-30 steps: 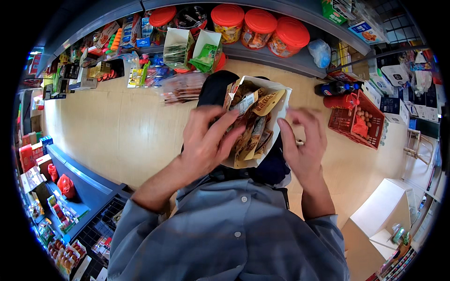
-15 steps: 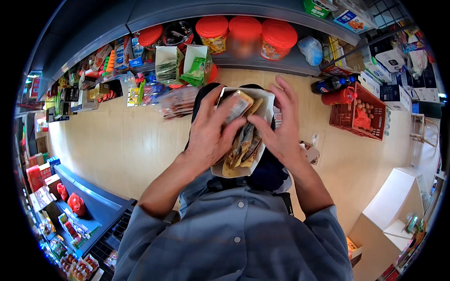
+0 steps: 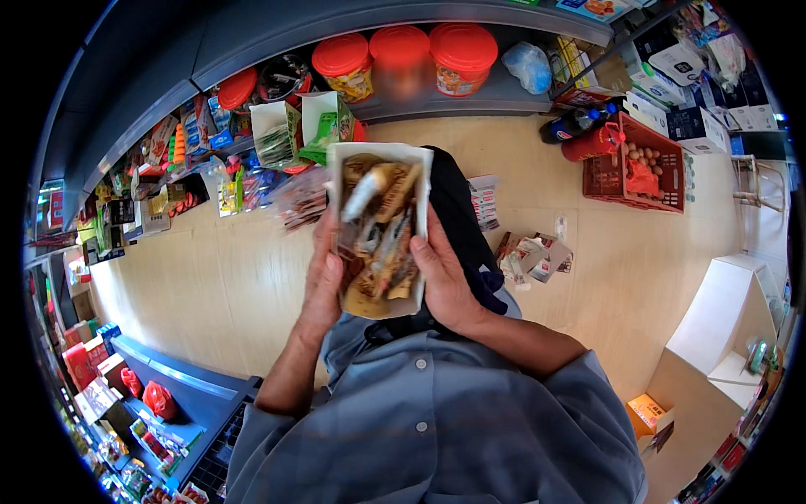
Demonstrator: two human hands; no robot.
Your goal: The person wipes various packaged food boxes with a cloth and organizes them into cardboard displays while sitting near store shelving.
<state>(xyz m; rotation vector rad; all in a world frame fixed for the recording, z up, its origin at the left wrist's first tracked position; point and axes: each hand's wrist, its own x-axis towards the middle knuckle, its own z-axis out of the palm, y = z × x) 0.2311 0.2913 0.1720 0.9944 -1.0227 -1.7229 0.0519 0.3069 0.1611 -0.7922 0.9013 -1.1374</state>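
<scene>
From afar I see both hands (image 3: pixel 447 287) gripping the sides of an oblong, white-walled card box (image 3: pixel 423 181) of crinkly brown packets (image 3: pixel 384 227) before the grey shirt (image 3: pixel 420 382), open top up, long axis pointing away from the torso.

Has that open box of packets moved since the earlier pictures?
Yes: in this view, the open box has shifted left, farther from the red crate.

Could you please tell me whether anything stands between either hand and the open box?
Nothing visible does: the left hand and right hand hold the box directly, one on each side.
</scene>
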